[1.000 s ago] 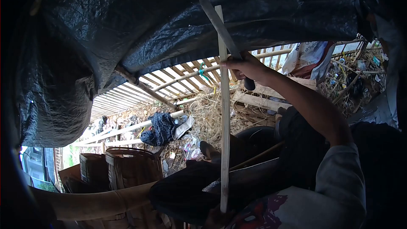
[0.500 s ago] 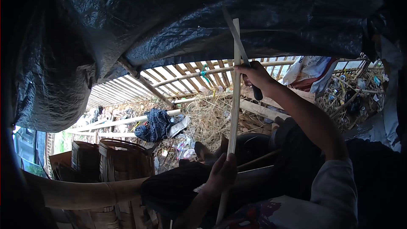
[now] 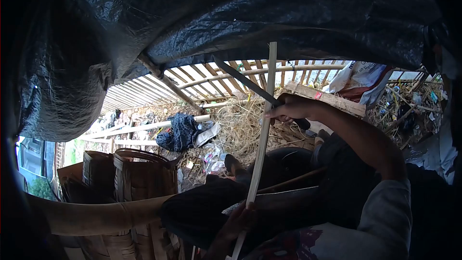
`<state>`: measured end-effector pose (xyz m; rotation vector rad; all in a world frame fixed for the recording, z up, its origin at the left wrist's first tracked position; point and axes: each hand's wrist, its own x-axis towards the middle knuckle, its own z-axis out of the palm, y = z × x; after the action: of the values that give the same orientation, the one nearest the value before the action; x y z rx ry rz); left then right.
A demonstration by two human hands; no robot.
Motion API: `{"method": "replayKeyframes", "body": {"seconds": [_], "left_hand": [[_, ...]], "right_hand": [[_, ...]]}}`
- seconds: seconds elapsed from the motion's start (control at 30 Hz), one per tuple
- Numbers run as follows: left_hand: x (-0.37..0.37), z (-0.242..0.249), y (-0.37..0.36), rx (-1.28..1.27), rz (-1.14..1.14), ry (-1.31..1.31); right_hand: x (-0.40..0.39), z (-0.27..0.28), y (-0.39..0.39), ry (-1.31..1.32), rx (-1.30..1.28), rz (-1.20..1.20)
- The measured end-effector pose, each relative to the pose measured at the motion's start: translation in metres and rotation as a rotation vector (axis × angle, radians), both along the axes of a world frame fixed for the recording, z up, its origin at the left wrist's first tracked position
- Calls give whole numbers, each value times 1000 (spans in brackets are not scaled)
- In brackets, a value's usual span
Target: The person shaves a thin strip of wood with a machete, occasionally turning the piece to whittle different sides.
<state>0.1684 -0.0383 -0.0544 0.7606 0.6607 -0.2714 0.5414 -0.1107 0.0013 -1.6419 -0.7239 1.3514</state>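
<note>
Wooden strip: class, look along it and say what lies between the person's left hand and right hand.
In the head view, only a bare stretch of the strip runs between the left hand and the right hand.

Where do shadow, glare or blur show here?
In the head view, the left hand sits in shadow; daylight behind the fence glares nearly white in that view; there too, the black tarp shows sheen, while the knife and wooden strip look fairly sharp.
</note>
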Motion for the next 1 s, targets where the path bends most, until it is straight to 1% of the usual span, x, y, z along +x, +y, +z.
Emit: {"method": "replayKeyframes", "body": {"seconds": [0.03, 0.07, 0.13, 0.17, 0.23, 0.27, 0.33, 0.4, 0.43, 0.5, 0.53, 0.57, 0.63, 0.67, 0.7, 0.73, 0.77, 0.8, 0.83, 0.87, 0.93, 0.97, 1.0], "left_hand": [[-6, 0, 1, -91, 62, 118], [-10, -1, 2, -94, 62, 117], [-19, -1, 4, -593, 295, 434], [-22, -1, 5, -598, 299, 436], [-31, -1, 6, 201, -134, -89], [-27, 5, 5, 195, -115, -88], [5, 26, 10, 410, -66, -119], [29, 29, 19, 409, -75, -172], [44, 33, 23, 351, -44, -151], [68, 48, 32, 349, -53, -176], [75, 52, 35, 412, -32, -165], [81, 56, 37, 471, -10, -150], [89, 69, 43, 496, -24, -145], [90, 69, 46, 515, -90, -157], [92, 69, 47, 533, -160, -167], [94, 69, 40, 509, -84, -88], [95, 66, 39, 499, -87, -85], [97, 61, 38, 417, -65, -120], [97, 55, 36, 332, -39, -150], [95, 45, 34, 320, -36, -144], [88, 26, 32, 285, -52, -178], [86, 22, 32, 279, -46, -170], [84, 20, 32, 292, -21, -134]], "right_hand": [[-6, -1, 0, 20, 8, 17], [-12, 0, 0, 18, 6, 16], [-26, 1, -1, 40, -33, 133], [-32, -1, -1, 43, -37, 137], [-46, -7, 2, 109, -74, 175], [-52, -6, 2, 85, -54, 227], [-69, -8, 4, 69, -43, 253], [-82, -9, 5, 6, -16, 299], [-83, -7, 5, 3, -30, 318], [-85, 5, 0, -244, 110, 395], [-83, 20, -4, -475, 76, 420], [-83, 31, -9, -481, 65, 434], [-82, 42, -19, -796, 28, 298], [-81, 38, -22, -942, 16, 262], [-81, 36, -21, -944, 12, 269], [-83, 33, -20, -995, 5, 243], [-85, 30, -19, -1044, -5, 215], [-89, 23, -18, -1039, -17, 217], [-93, 14, -17, -1098, 18, 244], [-96, 9, -15, -1156, 57, 274], [-100, 5, -11, -1140, 50, 334], [-102, 3, -9, -1130, 49, 390], [-104, 3, -6, -1132, 15, 381]]}}
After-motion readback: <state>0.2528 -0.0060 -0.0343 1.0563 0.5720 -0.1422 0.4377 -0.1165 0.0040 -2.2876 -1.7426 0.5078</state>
